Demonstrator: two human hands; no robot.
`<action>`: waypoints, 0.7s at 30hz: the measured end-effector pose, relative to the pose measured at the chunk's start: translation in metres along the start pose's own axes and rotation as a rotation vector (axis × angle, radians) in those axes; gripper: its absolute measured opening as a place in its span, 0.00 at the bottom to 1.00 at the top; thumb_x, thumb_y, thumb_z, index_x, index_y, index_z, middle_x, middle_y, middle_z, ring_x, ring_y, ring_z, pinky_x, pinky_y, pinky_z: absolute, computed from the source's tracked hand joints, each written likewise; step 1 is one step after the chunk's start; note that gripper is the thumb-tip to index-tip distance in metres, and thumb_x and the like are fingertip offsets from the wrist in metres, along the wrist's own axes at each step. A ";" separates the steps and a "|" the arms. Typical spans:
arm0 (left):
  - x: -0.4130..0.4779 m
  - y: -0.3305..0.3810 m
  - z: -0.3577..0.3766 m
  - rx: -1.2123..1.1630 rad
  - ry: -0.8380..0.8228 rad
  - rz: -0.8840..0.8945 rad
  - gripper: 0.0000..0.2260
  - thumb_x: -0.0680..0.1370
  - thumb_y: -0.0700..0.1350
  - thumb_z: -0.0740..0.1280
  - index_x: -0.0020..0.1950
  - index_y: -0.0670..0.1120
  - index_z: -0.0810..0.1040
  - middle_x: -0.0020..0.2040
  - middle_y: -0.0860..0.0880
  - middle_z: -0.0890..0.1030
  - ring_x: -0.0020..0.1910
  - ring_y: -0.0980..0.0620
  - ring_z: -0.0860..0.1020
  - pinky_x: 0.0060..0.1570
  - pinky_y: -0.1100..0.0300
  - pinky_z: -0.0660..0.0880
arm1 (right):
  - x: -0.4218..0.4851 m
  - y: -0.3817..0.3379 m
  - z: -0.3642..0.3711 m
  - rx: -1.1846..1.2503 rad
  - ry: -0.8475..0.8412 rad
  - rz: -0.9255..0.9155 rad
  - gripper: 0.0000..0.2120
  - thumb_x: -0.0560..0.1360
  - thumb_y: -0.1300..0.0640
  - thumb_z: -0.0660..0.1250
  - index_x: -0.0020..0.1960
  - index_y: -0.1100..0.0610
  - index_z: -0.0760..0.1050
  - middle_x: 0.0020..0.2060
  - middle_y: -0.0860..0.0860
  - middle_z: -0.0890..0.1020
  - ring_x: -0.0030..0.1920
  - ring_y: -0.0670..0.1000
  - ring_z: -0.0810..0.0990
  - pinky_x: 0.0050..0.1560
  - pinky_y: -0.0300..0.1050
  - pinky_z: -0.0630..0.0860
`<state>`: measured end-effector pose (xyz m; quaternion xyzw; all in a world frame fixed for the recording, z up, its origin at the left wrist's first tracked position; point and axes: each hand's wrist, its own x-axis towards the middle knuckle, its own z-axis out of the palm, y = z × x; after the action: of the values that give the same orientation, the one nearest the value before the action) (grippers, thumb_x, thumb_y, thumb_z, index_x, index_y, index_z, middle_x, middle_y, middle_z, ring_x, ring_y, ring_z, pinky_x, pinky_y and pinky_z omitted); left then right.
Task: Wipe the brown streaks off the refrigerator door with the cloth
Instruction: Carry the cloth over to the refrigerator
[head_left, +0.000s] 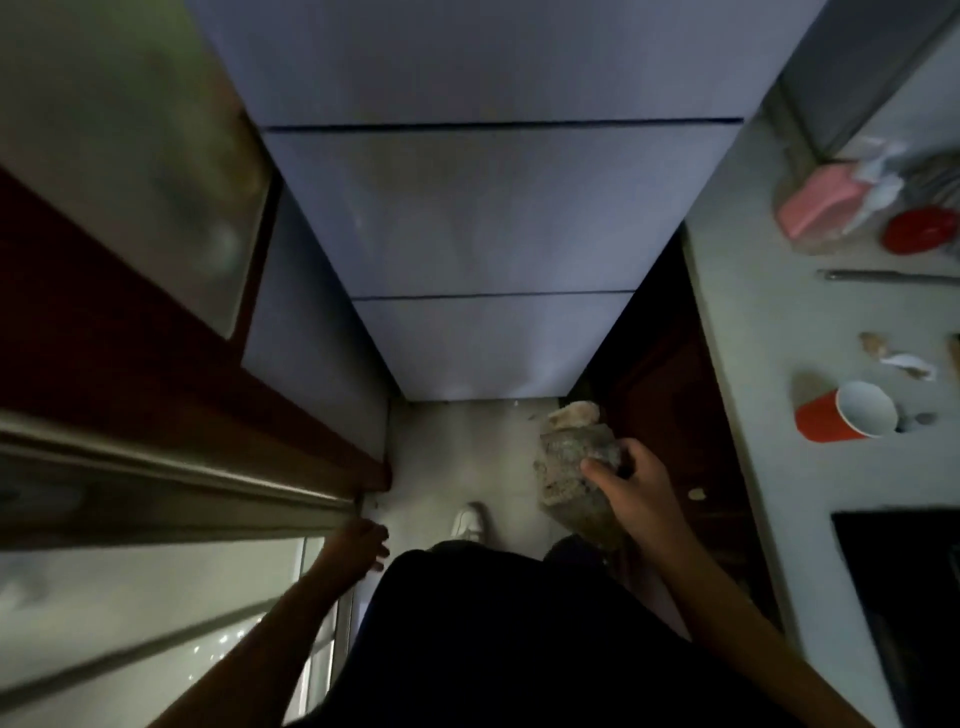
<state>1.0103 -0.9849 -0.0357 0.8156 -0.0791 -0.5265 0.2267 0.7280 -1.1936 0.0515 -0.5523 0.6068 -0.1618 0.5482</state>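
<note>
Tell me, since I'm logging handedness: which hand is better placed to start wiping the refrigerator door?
Right: the right hand already grips the mottled grey cloth near the pale refrigerator door; the left hand is empty.

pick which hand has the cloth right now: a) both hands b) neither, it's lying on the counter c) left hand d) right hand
d: the right hand has the mottled grey cloth in its grip, low in front of the refrigerator door and not touching it, while the left hand hangs empty beside the sliding door frame.
</note>
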 end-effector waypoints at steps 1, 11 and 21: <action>0.008 0.024 -0.004 0.032 -0.008 0.028 0.10 0.82 0.35 0.61 0.43 0.38 0.76 0.33 0.42 0.77 0.28 0.48 0.74 0.18 0.68 0.66 | 0.006 -0.006 -0.001 -0.002 0.020 0.008 0.09 0.75 0.57 0.75 0.54 0.56 0.78 0.48 0.51 0.83 0.49 0.50 0.82 0.47 0.48 0.79; 0.006 0.197 -0.029 0.074 0.040 0.458 0.08 0.84 0.38 0.60 0.49 0.41 0.78 0.45 0.40 0.80 0.39 0.44 0.78 0.30 0.67 0.73 | 0.060 -0.104 -0.015 0.060 0.039 -0.178 0.06 0.75 0.60 0.74 0.49 0.58 0.79 0.45 0.54 0.85 0.48 0.54 0.85 0.46 0.48 0.81; -0.166 0.406 -0.130 0.218 0.474 1.240 0.05 0.81 0.47 0.66 0.56 0.52 0.80 0.46 0.56 0.83 0.46 0.61 0.82 0.47 0.67 0.78 | 0.022 -0.414 -0.093 0.081 -0.071 -0.951 0.08 0.74 0.62 0.76 0.50 0.59 0.78 0.43 0.52 0.87 0.46 0.50 0.86 0.48 0.47 0.83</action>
<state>1.0993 -1.2454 0.3298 0.7309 -0.5337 -0.0947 0.4147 0.8587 -1.3899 0.4050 -0.7521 0.2607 -0.3993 0.4550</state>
